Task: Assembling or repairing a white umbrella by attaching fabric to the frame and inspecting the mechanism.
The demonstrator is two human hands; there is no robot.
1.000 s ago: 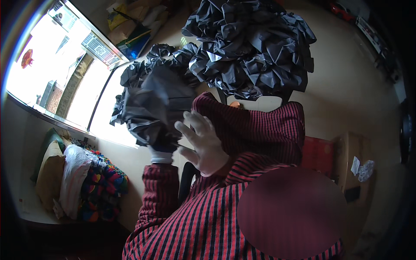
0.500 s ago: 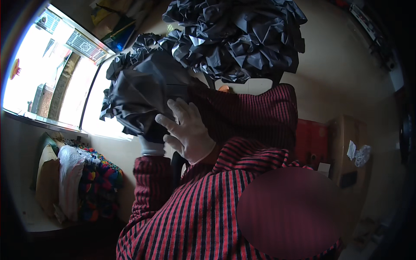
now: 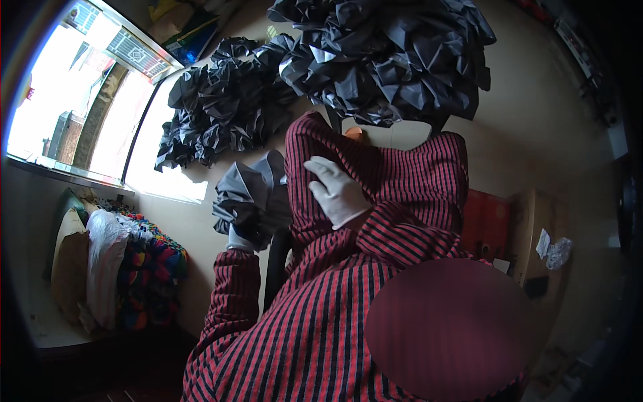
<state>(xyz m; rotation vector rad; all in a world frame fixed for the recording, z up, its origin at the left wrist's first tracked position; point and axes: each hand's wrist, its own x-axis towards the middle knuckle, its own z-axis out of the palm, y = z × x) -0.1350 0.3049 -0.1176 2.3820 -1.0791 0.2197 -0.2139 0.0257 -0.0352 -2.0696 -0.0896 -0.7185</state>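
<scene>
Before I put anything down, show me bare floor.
Bare floor lies between the big cloth pile and cardboard box, and between the colourful bundle and left sleeve. Crowded: left of the big pile, where a smaller pile sits.

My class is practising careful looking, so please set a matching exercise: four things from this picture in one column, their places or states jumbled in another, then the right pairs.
Column one
1. dark bundle
2. right hand
3. cardboard box
4. white sack

Column two
A. beside the multicoloured cloth
B. held by the left hand
C. beside a red object
D. white-gloved, in front of striped clothing

Pairs: 1-B; 2-D; 3-C; 4-A
</scene>
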